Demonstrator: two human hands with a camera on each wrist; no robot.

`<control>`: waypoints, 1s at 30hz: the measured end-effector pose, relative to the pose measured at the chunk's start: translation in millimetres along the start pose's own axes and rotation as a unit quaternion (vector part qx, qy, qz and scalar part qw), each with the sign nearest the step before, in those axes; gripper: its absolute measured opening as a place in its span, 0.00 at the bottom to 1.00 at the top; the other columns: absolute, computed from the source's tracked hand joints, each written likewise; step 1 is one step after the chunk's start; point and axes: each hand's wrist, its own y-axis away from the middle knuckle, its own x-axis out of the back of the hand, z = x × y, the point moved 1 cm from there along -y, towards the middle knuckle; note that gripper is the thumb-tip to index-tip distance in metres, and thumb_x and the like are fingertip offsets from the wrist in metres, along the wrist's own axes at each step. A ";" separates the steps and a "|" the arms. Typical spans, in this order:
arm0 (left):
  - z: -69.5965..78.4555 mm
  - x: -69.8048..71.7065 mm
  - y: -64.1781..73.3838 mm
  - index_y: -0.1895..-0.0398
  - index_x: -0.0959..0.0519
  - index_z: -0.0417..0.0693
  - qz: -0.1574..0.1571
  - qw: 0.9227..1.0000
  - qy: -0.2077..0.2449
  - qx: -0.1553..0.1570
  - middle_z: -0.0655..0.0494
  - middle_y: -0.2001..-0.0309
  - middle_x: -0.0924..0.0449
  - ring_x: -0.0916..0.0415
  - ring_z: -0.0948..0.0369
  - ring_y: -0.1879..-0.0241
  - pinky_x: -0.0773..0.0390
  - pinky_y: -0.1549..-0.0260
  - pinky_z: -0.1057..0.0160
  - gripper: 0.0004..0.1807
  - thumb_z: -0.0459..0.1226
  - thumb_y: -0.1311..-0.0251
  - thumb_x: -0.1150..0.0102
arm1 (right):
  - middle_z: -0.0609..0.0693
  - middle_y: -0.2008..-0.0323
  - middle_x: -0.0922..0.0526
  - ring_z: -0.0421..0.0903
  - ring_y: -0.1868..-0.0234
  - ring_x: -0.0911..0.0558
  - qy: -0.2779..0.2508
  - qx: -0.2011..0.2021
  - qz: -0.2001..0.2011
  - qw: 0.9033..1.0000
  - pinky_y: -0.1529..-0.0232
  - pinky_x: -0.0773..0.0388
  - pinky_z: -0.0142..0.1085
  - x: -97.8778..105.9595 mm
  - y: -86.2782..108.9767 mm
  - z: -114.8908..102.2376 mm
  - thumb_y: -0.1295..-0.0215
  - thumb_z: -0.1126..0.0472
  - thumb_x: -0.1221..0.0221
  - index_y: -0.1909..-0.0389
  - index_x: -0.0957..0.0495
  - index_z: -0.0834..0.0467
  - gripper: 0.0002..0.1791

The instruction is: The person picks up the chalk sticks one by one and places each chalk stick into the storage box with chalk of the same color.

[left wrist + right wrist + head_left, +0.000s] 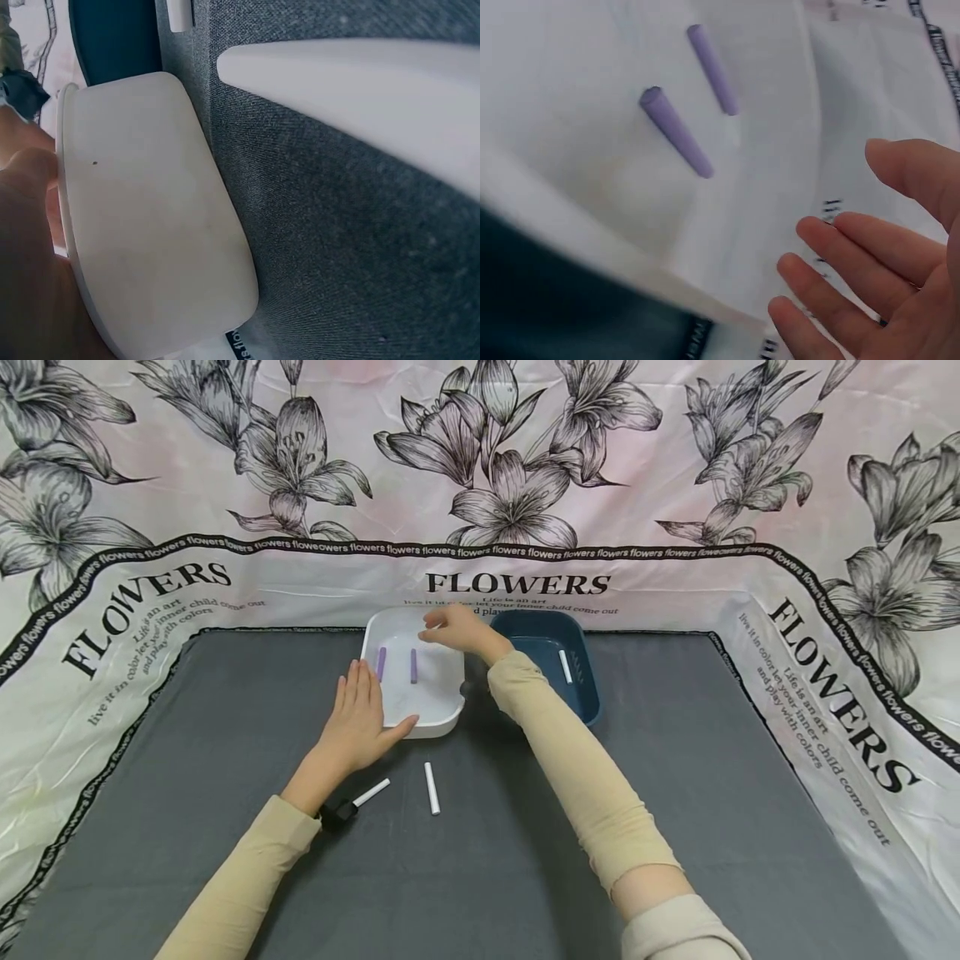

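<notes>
Two sticks of purple chalk, the left one (382,664) and the right one (413,666), lie apart inside a white tray (435,728). My left hand (356,720) rests at the tray's near left side, fingers straight and thumb spread along the rim. Over the tray's far right part hovers my right hand (459,631); in the right wrist view its loosely bent fingers (862,262) and thumb hold nothing. To the right stands a dark blue tray (534,647) with a stick of white chalk (566,667) in it.
Two more white chalk sticks lie on the grey cloth in front of the white tray: one (432,788) in the middle, another (372,792) beside the black wrist camera (341,812). Behind the trays rises a flower-printed cloth (517,510).
</notes>
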 end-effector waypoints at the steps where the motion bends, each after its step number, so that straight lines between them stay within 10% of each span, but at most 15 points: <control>1: -0.2 0.0 0.0 0.26 0.61 0.22 0.000 1.000 0.001 0.001 0.29 0.24 0.72 0.79 0.41 0.24 0.69 0.28 0.43 0.58 0.66 0.33 0.59 | 0.57 0.38 0.23 0.52 0.38 0.24 -0.008 0.000 0.000 1.000 0.41 0.25 0.41 3.8 3.4 -0.6 0.28 0.53 0.43 0.32 0.29 0.63 0.28; 30: 0.5 -0.6 -2.5 0.26 0.60 0.21 0.005 1.000 0.013 -0.003 0.28 0.24 0.72 0.78 0.40 0.24 0.70 0.28 0.42 0.58 0.64 0.33 0.56 | 0.57 0.39 0.22 0.53 0.38 0.25 -0.027 0.095 0.093 0.991 0.37 0.29 0.46 121.9 153.3 -20.0 0.31 0.57 0.40 0.35 0.27 0.62 0.26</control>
